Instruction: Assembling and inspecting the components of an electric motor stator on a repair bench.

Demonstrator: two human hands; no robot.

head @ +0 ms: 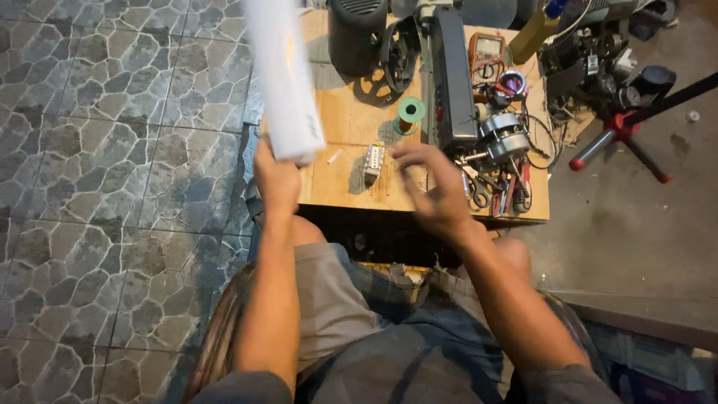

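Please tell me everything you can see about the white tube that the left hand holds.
The white tube is long, smooth and round; it looks like plastic or rolled paper, though blur hides the detail. It leans up and slightly left, its top cut off by the picture's edge. The left hand grips its lower end, which hangs over the left edge of the wooden table. Faint dark marks show near that end. Nothing else touches it.

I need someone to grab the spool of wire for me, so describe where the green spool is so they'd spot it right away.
Find the low wooden table in front of the seated person. Near its middle, just left of the long dark grey machine body, lies the green spool. It is the only bright green thing there, round with a hole in its centre, beyond the small grey block.
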